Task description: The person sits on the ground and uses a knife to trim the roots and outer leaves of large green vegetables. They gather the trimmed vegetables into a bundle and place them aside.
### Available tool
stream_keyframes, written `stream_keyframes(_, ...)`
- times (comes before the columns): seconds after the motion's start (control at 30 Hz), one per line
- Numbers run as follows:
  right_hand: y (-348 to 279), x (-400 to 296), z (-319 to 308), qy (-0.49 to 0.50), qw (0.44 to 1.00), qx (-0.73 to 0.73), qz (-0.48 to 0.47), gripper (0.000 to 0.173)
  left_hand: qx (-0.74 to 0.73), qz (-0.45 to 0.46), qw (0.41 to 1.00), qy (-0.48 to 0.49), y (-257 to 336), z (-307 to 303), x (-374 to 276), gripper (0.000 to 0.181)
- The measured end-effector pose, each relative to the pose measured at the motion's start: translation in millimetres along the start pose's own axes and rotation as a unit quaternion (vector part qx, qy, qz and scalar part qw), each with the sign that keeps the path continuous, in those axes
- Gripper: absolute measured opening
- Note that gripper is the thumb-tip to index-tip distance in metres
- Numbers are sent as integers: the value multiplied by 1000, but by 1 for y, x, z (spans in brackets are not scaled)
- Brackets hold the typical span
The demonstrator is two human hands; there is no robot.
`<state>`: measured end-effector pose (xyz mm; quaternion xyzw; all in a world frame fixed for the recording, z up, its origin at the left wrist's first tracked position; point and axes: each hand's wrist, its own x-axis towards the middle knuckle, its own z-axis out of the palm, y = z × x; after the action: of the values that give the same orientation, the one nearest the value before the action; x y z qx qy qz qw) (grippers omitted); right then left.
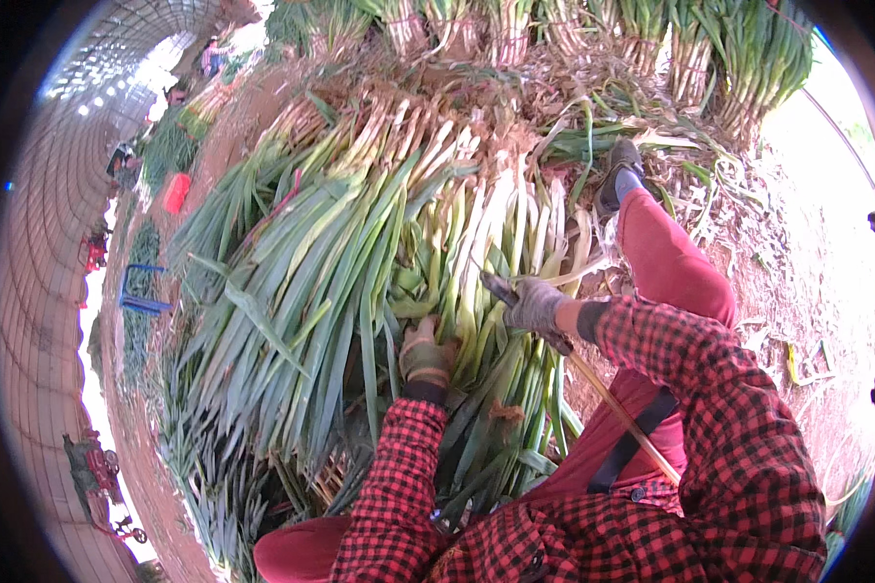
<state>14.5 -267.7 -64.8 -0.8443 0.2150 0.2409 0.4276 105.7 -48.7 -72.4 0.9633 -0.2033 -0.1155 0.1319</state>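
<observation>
A broad heap of long green onions (292, 291) lies before me, white shafts and roots pointing away. My left hand (426, 353), in a dirty glove, reaches into it with bent fingers closed around stalks at the base of the leaves; the fingertips are partly hidden. Just right of it, my gloved right hand (536, 306) grips a dark hand tool (497, 288) above the pale shafts. From below that hand a thin tan hose or rod (620, 408) runs down to my lap. Loose stalks (532, 393) with long leaves lie between my forearms.
Tied bundles of onions (510, 33) stand upright along the far side. Peeled skins and leaf scraps (744, 197) litter the ground by my shoe (620, 175). At left are a blue metal frame (142, 290), a red object (177, 193) and a distant person (211, 58).
</observation>
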Motion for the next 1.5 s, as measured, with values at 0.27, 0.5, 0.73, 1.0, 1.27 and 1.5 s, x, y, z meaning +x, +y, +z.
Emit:
stream_keyframes(0.27,9,79,-66,144,988,50,13,37,50,75,996,19,11,-2,-15,51)
stream_keyframes(0.5,16,74,-72,135,988,74,28,44,89,50,994,-23,24,-4,-26,44)
stream_keyframes(0.73,29,54,-69,12,914,-404,-19,26,108,87,989,-48,14,3,-26,55)
stream_keyframes(1.0,32,9,-57,231,960,138,76,24,99,195,976,13,28,-46,4,53)
stream_keyframes(1.27,-29,-41,-37,96,967,139,-189,33,352,-14,912,213,29,-91,127,84)
stream_keyframes(1.5,-38,-41,-46,90,955,199,-201,33,314,-68,946,51,-11,-116,180,51)
